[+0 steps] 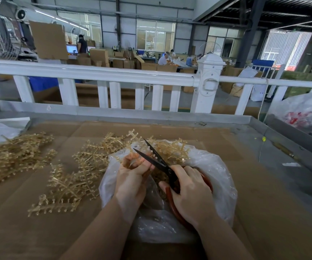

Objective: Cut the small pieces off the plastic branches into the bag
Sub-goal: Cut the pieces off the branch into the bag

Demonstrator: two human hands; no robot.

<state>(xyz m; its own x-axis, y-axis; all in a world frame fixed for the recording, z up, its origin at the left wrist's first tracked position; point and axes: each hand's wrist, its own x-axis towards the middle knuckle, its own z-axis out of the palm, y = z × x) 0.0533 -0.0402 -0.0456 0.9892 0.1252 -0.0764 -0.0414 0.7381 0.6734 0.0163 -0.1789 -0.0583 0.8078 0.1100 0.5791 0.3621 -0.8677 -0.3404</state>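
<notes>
Scissors (157,162) with dark blades and red handles sat in the right hand (189,192), whose fingers (176,170) were curled round the handles; the blades stood parted, tips aimed up and away. The left hand (132,177) was clenched around a plastic branch (132,160), holding it directly over the open mouth of the clear bag (213,166) that lay on the counter (254,184). One blade lay just beside the left fingertips, with the branch between the two blades or very near them; the exact contact was too small to tell.

More amber branches were spread on the cardboard to the left of the bag: a loose cluster (87,166) touching the bag's edge, a single long sprig (53,205) nearer the person, and a bigger heap (14,156) well apart at the far left.

To do this cut well, the nub should probably sit deep in the blades near the pivot, where the bite is strongest, with the left fingertips drawn back clear of the edge. Keeping the branch low over the bag's opening should let each piece drop inside instead of flying onto the cardboard. Short, firm snips close to the stem would likely leave clean pieces.
</notes>
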